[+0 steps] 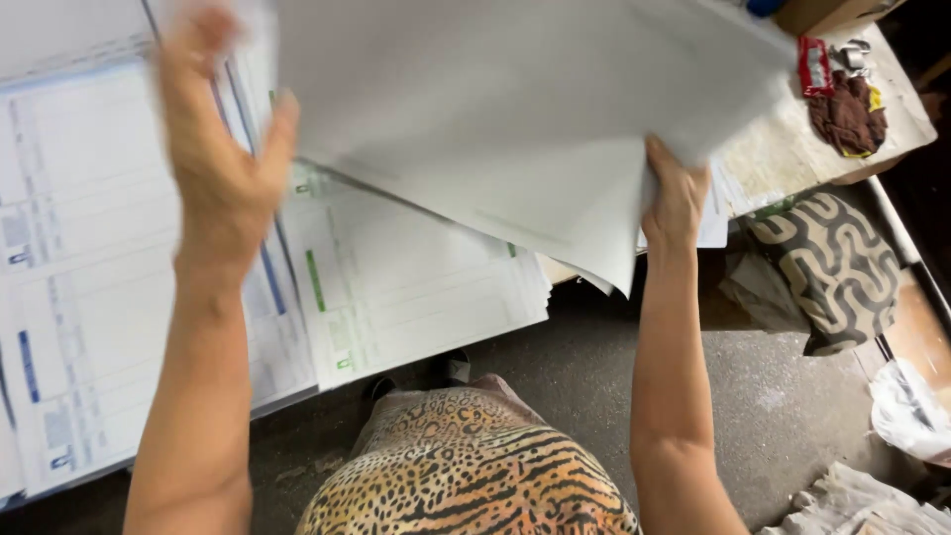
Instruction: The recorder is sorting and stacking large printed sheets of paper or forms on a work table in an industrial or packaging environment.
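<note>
Both arms are up, lifting a big stack of white sheets (515, 109) off the tabletop (792, 159). The right hand (676, 198) pinches the near edge of the stack by its lower corner, fingers tucked behind the paper and out of sight; that corner hangs past the tabletop's edge, over the floor (773, 396). The left hand (223, 149) is at the stack's left edge, blurred, thumb out to the right and fingers raised; whether its grip has closed on the paper I cannot tell.

Under the raised stack more printed sheets (396, 287) lie flat, with green and blue bars along their margins. They overlap one another and their near edges jut out over the tabletop's front edge, toward the person's patterned clothing (466, 476).

To the far right, the tabletop end holds a dark brown rag (847, 117) with a small red packet (814, 65) just beside it, well apart from the hands. Below that end a cushion with a swirl pattern (832, 267) stands on the floor, and crumpled white paper (872, 505) lies at the bottom right. Between the person and the cushion the grey floor is open, giving the right elbow room to swing
</note>
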